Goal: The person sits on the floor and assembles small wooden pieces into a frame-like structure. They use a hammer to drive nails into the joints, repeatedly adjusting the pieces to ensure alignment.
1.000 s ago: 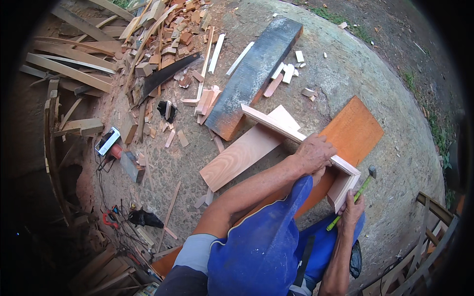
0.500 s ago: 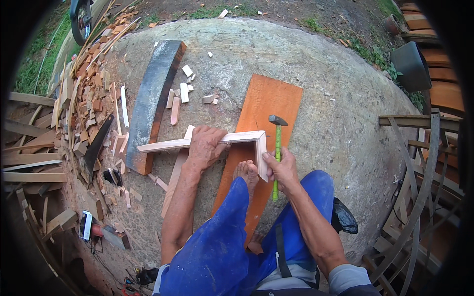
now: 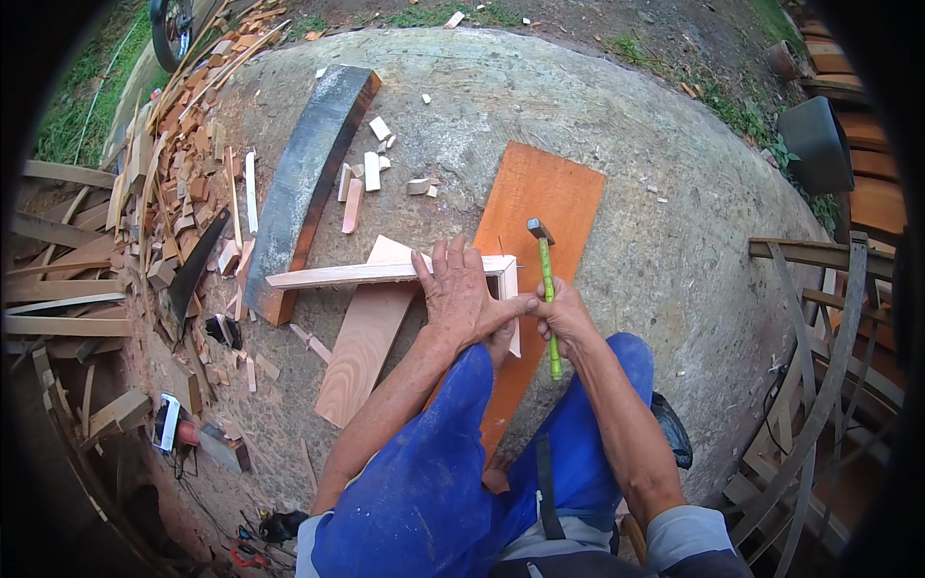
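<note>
While the left grip (image 3: pixel 461 294) presses the wooden frame (image 3: pixel 385 275), the right grip (image 3: pixel 564 318) clasps a hammer (image 3: pixel 545 289).

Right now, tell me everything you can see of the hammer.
The hammer is small, with a dark metal head and a thin bright green handle. It stands nearly upright in the picture, head away from the person, over the orange-brown board. The right hand closes around the middle of the handle, whose lower end sticks out below the fist. The head hangs just right of the pale wooden frame, not touching it as far as shows. The left hand presses on that frame, clear of the hammer.
</note>
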{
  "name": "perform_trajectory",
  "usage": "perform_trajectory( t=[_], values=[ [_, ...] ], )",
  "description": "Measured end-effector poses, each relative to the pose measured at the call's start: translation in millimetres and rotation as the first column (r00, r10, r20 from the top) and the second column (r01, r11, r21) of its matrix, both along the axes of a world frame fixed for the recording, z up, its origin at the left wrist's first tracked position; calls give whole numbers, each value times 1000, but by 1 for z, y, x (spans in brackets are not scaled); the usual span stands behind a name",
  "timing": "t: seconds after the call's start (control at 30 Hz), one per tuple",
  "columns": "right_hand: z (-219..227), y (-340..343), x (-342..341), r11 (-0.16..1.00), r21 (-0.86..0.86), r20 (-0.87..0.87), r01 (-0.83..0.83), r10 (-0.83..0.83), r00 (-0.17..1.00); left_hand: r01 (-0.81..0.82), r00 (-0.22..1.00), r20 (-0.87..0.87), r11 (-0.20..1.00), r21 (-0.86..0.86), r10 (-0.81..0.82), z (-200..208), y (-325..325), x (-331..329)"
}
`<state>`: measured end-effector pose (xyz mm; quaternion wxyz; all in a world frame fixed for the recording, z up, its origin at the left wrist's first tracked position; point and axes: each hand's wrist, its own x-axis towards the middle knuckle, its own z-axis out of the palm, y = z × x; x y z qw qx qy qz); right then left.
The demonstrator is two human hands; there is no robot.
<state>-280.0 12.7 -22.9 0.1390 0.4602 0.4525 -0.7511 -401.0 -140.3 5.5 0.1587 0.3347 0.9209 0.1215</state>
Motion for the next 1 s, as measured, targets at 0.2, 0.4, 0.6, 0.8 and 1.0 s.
perform_trajectory(
  t=[0.2, 0.4, 0.6, 0.8, 1.0],
  values=[
    [-3, 14, 10, 991, -126, -133, -44, 27, 991, -41, 993, 109, 998, -56, 47, -1, 2, -1],
    [26, 6, 30, 976, 175, -53, 130, -123, 991, -74, 990, 118, 996, -41, 78, -5, 5, 2],
    [53, -33, 60, 988, 122, 13, 91, -93, 996, -52, 998, 48, 998, 25, 51, -13, 3, 0],
    [43, -27, 52, 997, 75, 7, 1, -1, 1000, -68, 995, 72, 997, 46, 65, -13, 2, 0],
    [49, 30, 13, 958, 232, -9, -167, 174, 985, -88, 995, 52, 991, 103, 83, -14, 0, 1]
  ],
)
